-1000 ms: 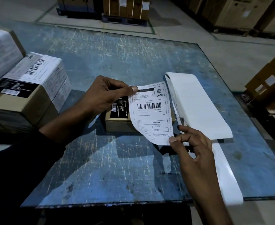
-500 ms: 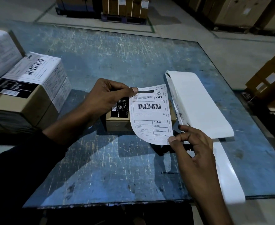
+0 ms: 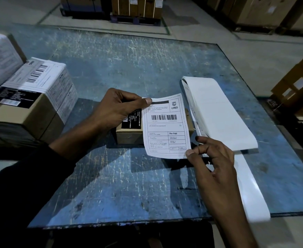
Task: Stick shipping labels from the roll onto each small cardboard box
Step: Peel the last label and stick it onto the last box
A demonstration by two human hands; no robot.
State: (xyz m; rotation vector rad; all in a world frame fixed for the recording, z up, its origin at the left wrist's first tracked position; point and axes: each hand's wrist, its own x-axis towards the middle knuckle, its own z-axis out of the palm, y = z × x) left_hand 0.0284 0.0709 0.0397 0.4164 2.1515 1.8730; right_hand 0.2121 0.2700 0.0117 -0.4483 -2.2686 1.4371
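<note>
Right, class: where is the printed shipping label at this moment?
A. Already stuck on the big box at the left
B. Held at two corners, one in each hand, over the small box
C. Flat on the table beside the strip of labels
B: the left hand pinches the shipping label at its top corner, the right hand at its bottom corner, over the small box.

The shipping label (image 3: 165, 126) carries the brand "CRED" under a shield mark at its top right corner, a barcode below that, and "Pre-Paid" in a box lower on its right side — the smaller print is too fine to read. Far left of the shipping label, a larger labelled box (image 3: 39, 90) shows "CRED" again beside a barcode on its white top sticker; its other lines are blurred.
</note>
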